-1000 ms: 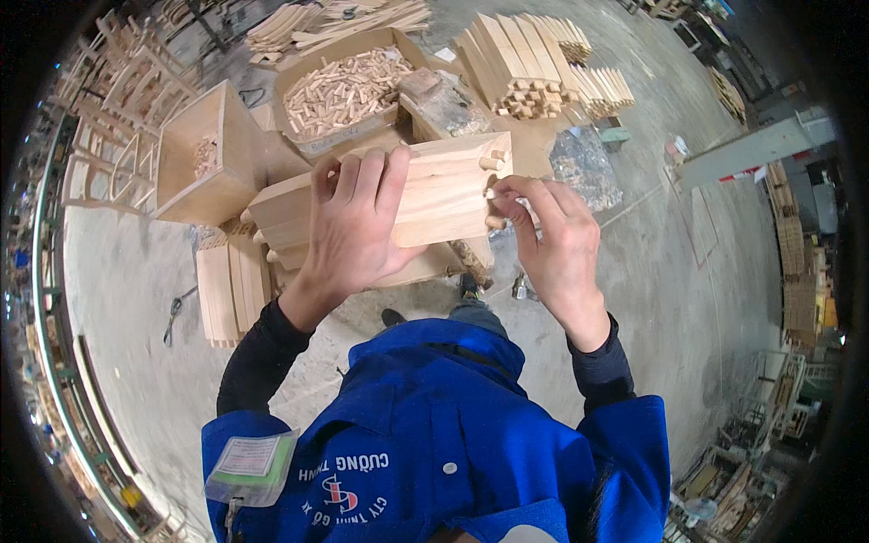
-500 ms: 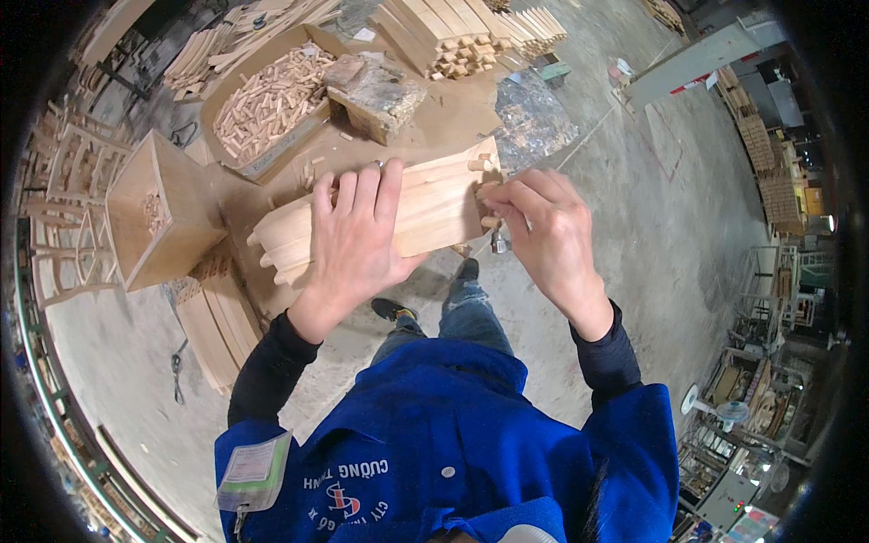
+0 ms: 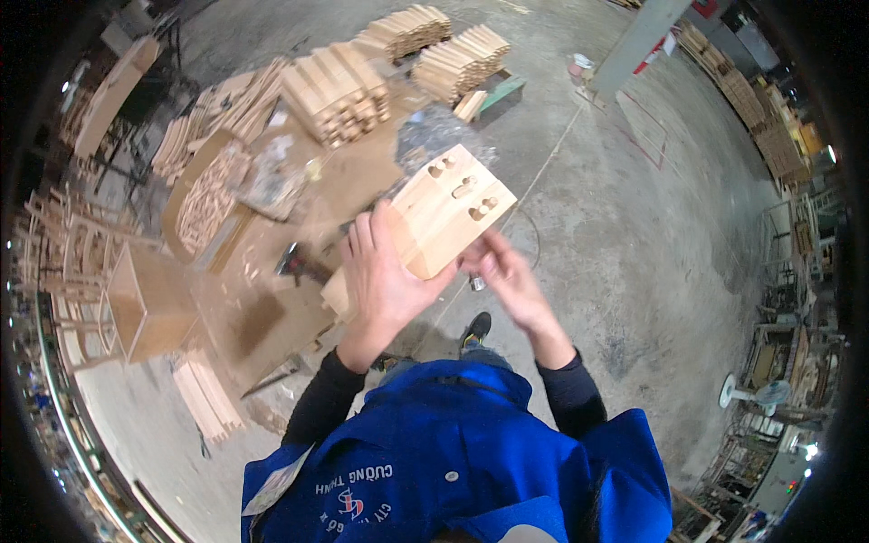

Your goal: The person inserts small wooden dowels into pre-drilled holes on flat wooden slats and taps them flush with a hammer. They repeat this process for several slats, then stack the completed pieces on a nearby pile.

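My left hand (image 3: 376, 271) is closed round a bundle of pale wooden pieces (image 3: 425, 226), fingers over its far side and thumb along the near side. The bundle is tilted up, its end face toward me. Short round dowels (image 3: 463, 188) and holes show in that face in three groups. My right hand (image 3: 518, 285) is at the bundle's lower right edge, its fingers smeared by motion and partly behind the wood. Whether it holds anything cannot be made out. A small metal fitting (image 3: 477, 283) shows just below those fingers.
A brown work surface (image 3: 348, 181) lies beyond, with a dark hand tool (image 3: 303, 262) on it. A carton of dowels (image 3: 206, 204) and stacked wooden pieces (image 3: 335, 90) stand farther off. At left are a wooden box (image 3: 149, 308) and chair frames (image 3: 68, 235). A post (image 3: 634, 45) rises at far right.
The bundle has swung up, turning its dowelled end toward me. My right hand has moved from that end down to the bundle's lower edge. The whole view has shifted.
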